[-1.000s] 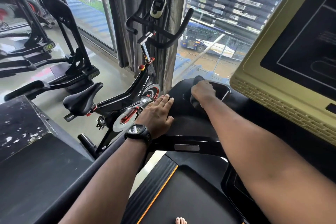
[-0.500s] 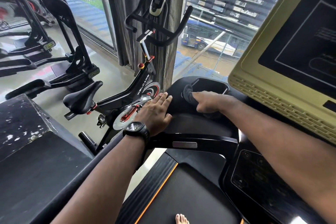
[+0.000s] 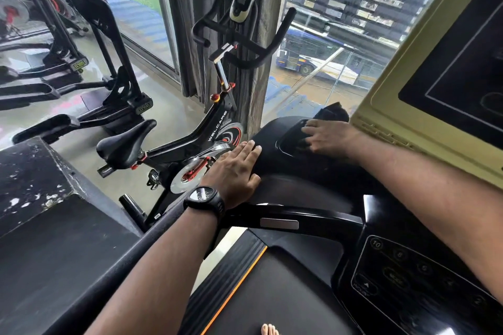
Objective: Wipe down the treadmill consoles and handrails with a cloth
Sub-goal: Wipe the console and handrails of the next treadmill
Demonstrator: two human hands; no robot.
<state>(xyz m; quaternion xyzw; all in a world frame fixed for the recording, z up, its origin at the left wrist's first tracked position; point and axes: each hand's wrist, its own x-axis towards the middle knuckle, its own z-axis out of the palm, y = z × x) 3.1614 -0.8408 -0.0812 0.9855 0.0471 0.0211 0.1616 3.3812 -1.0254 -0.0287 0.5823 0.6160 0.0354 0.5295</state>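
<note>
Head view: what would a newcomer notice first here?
Two bare forearms fill the foreground: the right hand presses a dark cloth into the tray recess of the black treadmill console, the left hand, with a black wristwatch, lies flat on the console's left edge. At upper right looms the yellow-framed screen; a Welcare spin bike stands by the window behind.

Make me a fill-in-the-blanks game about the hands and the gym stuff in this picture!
1. The left hand, flat on the treadmill console, has a black ____ on its wrist.
2. The right hand presses a dark ____ onto the console.
3. The exercise bike has the word ____ on its frame.
4. The stripe along the treadmill belt is coloured ____.

Missing words: watch, cloth, WELCARE, orange.
</note>
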